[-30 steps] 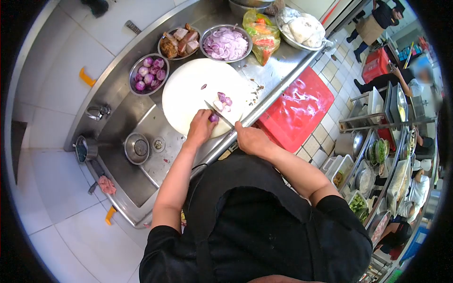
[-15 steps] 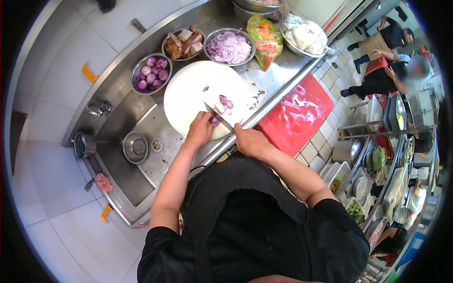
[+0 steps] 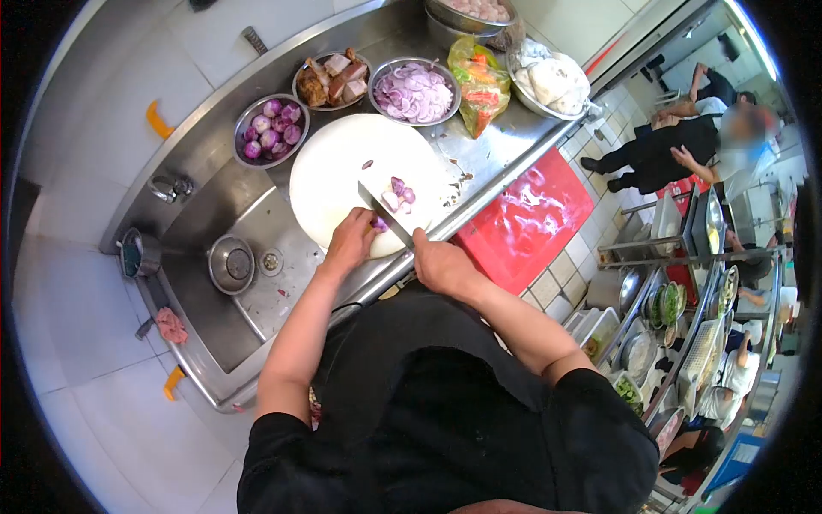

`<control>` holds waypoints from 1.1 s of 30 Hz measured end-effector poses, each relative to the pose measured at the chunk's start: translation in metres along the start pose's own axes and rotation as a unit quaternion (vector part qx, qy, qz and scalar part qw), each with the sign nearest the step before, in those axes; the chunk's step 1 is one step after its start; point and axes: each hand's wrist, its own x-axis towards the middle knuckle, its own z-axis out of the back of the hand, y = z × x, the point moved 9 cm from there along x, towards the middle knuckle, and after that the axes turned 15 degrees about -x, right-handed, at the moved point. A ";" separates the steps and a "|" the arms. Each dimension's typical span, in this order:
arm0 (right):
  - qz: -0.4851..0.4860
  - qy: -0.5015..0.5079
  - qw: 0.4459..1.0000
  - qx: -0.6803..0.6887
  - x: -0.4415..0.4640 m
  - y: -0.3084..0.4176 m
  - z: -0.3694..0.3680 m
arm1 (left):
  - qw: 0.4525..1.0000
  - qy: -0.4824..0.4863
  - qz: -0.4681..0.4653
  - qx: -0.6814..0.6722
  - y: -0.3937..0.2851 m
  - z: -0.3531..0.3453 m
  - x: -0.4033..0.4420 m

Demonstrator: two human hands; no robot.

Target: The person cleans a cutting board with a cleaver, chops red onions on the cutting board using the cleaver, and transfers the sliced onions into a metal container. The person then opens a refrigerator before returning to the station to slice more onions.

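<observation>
Two bare hands of ours are at the white round board (image 3: pixel 330 184), which lies at the front edge of the counter (image 3: pixel 512 135), just right of the sink (image 3: pixel 224 319). Our left hand (image 3: pixel 349 244) has its fingers bent in a narrow grip around a small purple onion (image 3: pixel 378 224) near the front edge of the board. Our right hand (image 3: pixel 441 267) is closed around the handle of the knife (image 3: pixel 382 211) — the blade slants over the board just beside the onion, its tip pointing away from us and leftward.

Several onion pieces (image 3: pixel 398 197), purple and pale, lie on the board to the right of the blade, and a small dark scrap (image 3: pixel 367 164) lies beyond the tip. Around the far side of the board, toward the back edge of the counter, we have three metal bowls: one with whole purple onions (image 3: pixel 274 128), one with chunks of meat (image 3: pixel 334 79), and one with sliced onion (image 3: pixel 414 92). To the right of the sliced onion stands a plastic bag (image 3: pixel 483 90) with orange and green contents, then a larger bowl (image 3: pixel 533 104) near the right end. Beyond the front edge, to our right, is a red surface (image 3: pixel 524 224) — lower than the counter.
</observation>
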 end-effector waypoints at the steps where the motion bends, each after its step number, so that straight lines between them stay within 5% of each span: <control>1: -0.006 0.012 1.000 0.007 0.001 0.000 -0.008 | 1.000 -0.001 -0.013 -0.008 -0.001 0.001 -0.001; 12: 0.030 -0.043 0.999 0.006 0.014 0.000 -0.019 | 1.000 -0.019 -0.006 -0.013 0.001 -0.004 -0.005; 20: -0.034 -0.048 0.998 0.030 0.015 -0.020 -0.017 | 0.995 -0.027 -0.008 0.097 -0.006 -0.012 0.010; 22: -0.030 -0.048 0.998 0.042 0.009 -0.017 -0.011 | 0.992 -0.054 0.089 0.073 0.013 -0.002 0.010; 27: -0.026 -0.032 0.998 0.057 0.002 -0.011 -0.013 | 0.984 -0.115 0.125 -0.056 0.036 -0.002 0.005; 33: -0.020 -0.025 0.999 0.043 -0.005 -0.007 -0.006 | 0.996 -0.067 0.030 -0.054 0.012 0.001 0.003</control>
